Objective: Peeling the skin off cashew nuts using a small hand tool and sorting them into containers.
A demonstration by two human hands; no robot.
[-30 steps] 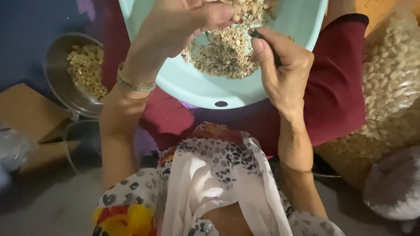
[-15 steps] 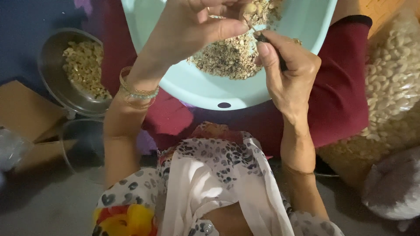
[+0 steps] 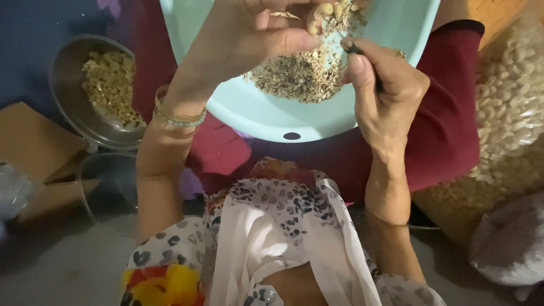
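My left hand (image 3: 255, 39) is raised over a pale turquoise plastic basin (image 3: 249, 116) and pinches a pale cashew nut (image 3: 316, 17) between thumb and fingers. My right hand (image 3: 385, 90) is closed around a thin dark tool (image 3: 362, 56) whose tip points at the nut. Inside the basin lies a heap of brown husk flakes and nut bits (image 3: 294, 73). The basin rests on my lap, which is covered in dark red cloth (image 3: 442, 141). Bangles (image 3: 178, 116) circle my left wrist.
A metal bowl (image 3: 68, 107) of peeled cashews sits to the left, with a clear round container (image 3: 107, 192) below it and flat cardboard (image 3: 34, 147) beside. A large clear bag of pale cashews (image 3: 510, 113) fills the right side. A grey bundle (image 3: 510, 243) lies at lower right.
Both hands have come closer together over the basin. My left hand has turned and now holds the nut up against the tool tip in my right hand.
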